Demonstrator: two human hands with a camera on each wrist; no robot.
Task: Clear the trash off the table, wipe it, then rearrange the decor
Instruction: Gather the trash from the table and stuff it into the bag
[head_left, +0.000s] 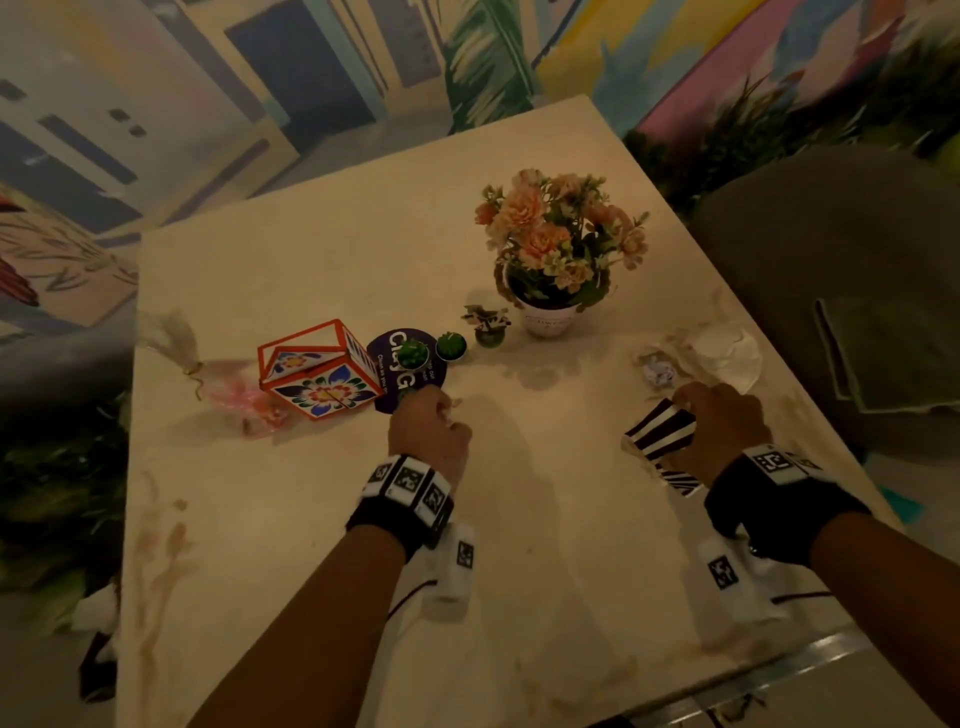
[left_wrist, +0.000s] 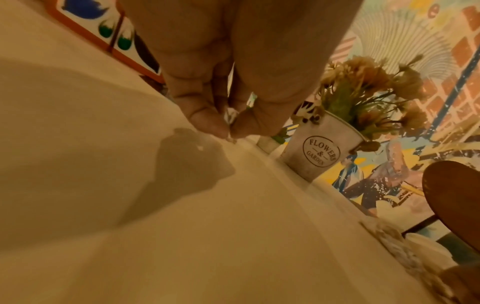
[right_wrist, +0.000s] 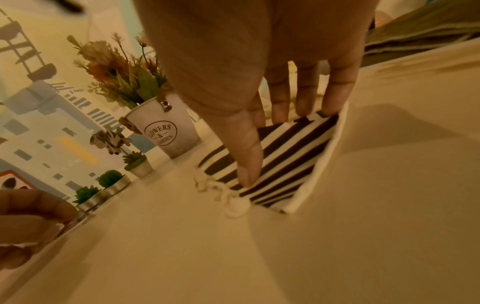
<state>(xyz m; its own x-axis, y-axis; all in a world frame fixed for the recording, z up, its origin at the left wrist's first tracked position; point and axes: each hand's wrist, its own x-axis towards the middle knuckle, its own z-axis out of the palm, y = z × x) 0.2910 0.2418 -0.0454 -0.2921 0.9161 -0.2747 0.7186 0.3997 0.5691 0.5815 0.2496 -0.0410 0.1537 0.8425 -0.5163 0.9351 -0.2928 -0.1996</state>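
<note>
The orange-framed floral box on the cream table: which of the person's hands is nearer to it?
Left. The left hand is just right of the orange-framed floral box; the right hand is far across the table, gripping a striped cup.

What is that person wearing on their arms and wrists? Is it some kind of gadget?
Both forearms are bare, with no sleeves. The left hand and right hand each have a wide black wrist strap set with white blocks printed with square black-and-white code markers. A white module with another marker and a thin dark cable hangs below each wrist.
</note>
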